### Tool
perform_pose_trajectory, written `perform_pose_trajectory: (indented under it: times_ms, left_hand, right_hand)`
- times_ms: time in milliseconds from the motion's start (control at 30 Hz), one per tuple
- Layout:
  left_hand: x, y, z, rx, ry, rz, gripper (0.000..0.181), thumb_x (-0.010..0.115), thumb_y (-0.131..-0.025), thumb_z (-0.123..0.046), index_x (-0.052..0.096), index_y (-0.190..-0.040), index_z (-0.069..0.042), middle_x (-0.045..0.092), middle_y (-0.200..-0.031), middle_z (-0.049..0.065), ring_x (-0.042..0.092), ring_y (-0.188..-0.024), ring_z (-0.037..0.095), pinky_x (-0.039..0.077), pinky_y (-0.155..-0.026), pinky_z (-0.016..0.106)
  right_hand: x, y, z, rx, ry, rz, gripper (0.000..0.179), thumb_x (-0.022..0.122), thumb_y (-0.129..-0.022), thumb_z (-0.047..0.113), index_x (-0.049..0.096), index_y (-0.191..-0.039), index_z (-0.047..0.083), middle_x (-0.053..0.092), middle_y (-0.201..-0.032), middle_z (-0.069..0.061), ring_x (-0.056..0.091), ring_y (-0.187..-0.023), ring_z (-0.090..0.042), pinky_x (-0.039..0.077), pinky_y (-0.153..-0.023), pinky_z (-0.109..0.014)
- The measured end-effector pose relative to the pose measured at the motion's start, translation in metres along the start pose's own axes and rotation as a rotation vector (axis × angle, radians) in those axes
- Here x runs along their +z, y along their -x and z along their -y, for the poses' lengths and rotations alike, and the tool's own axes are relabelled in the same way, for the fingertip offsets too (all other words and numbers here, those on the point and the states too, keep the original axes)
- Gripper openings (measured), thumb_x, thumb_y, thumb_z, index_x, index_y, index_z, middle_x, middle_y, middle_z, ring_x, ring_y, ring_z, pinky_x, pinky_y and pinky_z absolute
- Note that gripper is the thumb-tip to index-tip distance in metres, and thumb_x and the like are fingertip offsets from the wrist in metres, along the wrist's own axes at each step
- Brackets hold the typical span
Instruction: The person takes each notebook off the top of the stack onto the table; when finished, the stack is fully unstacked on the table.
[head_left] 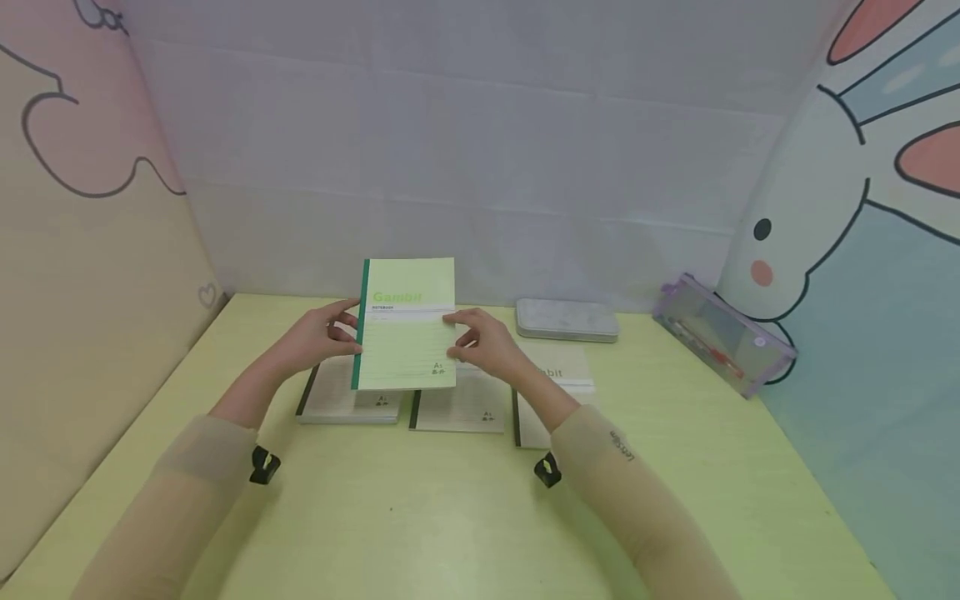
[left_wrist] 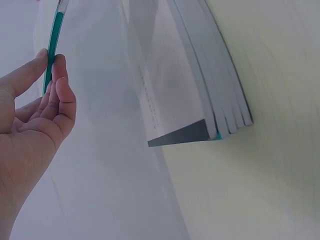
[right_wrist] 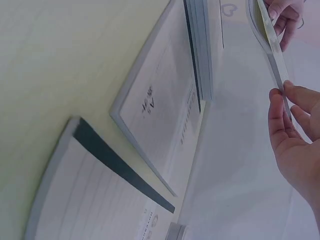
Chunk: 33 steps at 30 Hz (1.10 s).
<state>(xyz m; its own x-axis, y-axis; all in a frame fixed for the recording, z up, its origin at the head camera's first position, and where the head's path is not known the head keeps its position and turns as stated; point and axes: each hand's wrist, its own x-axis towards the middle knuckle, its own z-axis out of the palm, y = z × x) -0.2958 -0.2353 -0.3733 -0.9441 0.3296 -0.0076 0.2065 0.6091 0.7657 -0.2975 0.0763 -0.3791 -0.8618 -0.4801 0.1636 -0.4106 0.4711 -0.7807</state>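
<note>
A pale green notebook [head_left: 408,333] with a dark green spine is held up above the table, its "Gambit" cover facing me. My left hand [head_left: 324,337] pinches its spine edge between thumb and fingers; in the left wrist view that hand [left_wrist: 37,100] grips the green spine [left_wrist: 54,40]. My right hand [head_left: 486,343] pinches the opposite edge, as the right wrist view also shows, with the thin notebook edge [right_wrist: 277,70] between thumb and fingers. Beneath it lie a left stack of notebooks [head_left: 348,396], a middle notebook [head_left: 461,408] and a right notebook [head_left: 534,421], partly hidden by my arm.
Behind the right notebook, a grey flat case [head_left: 566,320] lies near the back wall. A translucent purple pencil pouch [head_left: 723,337] with pens inside leans at the right wall. Printed walls border the pale yellow table [head_left: 420,517] at the back and both sides.
</note>
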Motion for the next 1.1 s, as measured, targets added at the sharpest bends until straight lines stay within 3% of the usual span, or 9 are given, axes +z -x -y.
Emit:
perform_pose_trajectory:
  times_ms: [167, 300, 600, 833, 1100]
  left_hand:
    - [-0.001, -0.006, -0.021, 0.013, 0.036, 0.003, 0.084, 0.071, -0.085, -0.012, 0.020, -0.151, -0.013, 0.050, -0.125, 0.015, 0.061, -0.100, 0.025, 0.052, -0.081, 0.033]
    - [0.000, -0.014, -0.035, 0.038, 0.040, 0.003, 0.083, 0.071, -0.084, -0.012, 0.021, -0.151, -0.016, 0.049, -0.124, 0.013, 0.060, -0.100, 0.024, 0.052, -0.082, 0.033]
    - [0.010, -0.030, -0.068, 0.092, 0.095, -0.042, 0.083, 0.073, -0.082, -0.009, 0.026, -0.150, -0.020, 0.053, -0.117, 0.010, 0.061, -0.089, 0.019, 0.052, -0.079, 0.030]
    - [0.023, -0.038, -0.093, 0.125, 0.138, -0.042, 0.084, 0.073, -0.082, -0.006, 0.026, -0.150, -0.021, 0.052, -0.117, 0.007, 0.062, -0.086, 0.018, 0.052, -0.077, 0.030]
    - [0.044, -0.049, -0.123, 0.125, 0.136, -0.026, 0.084, 0.074, -0.081, -0.009, 0.026, -0.150, -0.020, 0.053, -0.116, 0.007, 0.063, -0.088, 0.017, 0.052, -0.081, 0.032]
  right_hand:
    - [-0.018, 0.001, 0.001, 0.037, -0.126, 0.017, 0.059, 0.071, -0.083, 0.005, 0.050, -0.137, 0.012, 0.043, -0.136, -0.008, 0.063, -0.089, -0.024, 0.056, -0.074, -0.038]
    - [-0.033, 0.004, -0.001, 0.041, -0.093, 0.011, 0.061, 0.072, -0.083, 0.007, 0.047, -0.139, 0.013, 0.042, -0.137, -0.007, 0.063, -0.090, -0.028, 0.056, -0.071, -0.033]
    - [-0.068, 0.015, -0.007, 0.034, -0.134, -0.021, 0.066, 0.073, -0.082, 0.010, 0.044, -0.141, 0.016, 0.040, -0.140, -0.004, 0.061, -0.093, -0.023, 0.056, -0.073, -0.038]
    - [-0.098, 0.030, -0.009, 0.053, -0.238, 0.004, 0.072, 0.072, -0.082, 0.007, 0.038, -0.145, 0.018, 0.042, -0.130, -0.013, 0.059, -0.091, -0.020, 0.056, -0.074, -0.039]
    - [-0.131, 0.047, -0.019, -0.007, -0.138, -0.028, 0.071, 0.069, -0.085, 0.006, 0.035, -0.146, 0.015, 0.032, -0.143, -0.006, 0.057, -0.091, -0.013, 0.056, -0.071, -0.038]
